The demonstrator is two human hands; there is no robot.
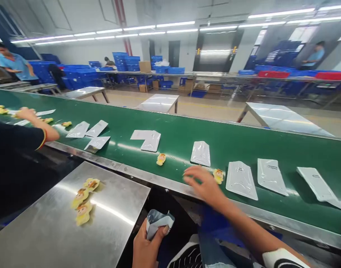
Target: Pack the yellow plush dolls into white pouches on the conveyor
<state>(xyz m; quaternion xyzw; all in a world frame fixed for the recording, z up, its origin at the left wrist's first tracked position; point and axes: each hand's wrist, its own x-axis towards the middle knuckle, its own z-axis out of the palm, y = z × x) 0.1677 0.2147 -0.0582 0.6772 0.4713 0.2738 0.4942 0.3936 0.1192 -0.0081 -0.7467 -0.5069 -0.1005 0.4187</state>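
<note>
Reaching step, apparently; left hand (148, 243) grips opened pouch (155, 223).
Right hand (205, 184): fingers half-parted, seemingly empty; yellow figure (160, 159) at its 10 o'clock likely needs pinching.

The belt (234, 148) is of green colour, and the pouches (241, 180) on it are silvery white, some with a small dark mark. The little figures (161, 159) are yellow with brownish tops, the table (47, 230) is silver-grey, a co-worker's dark sleeve (19, 137) has a red and yellow edge, and the bins (82, 76) behind are blue
</note>
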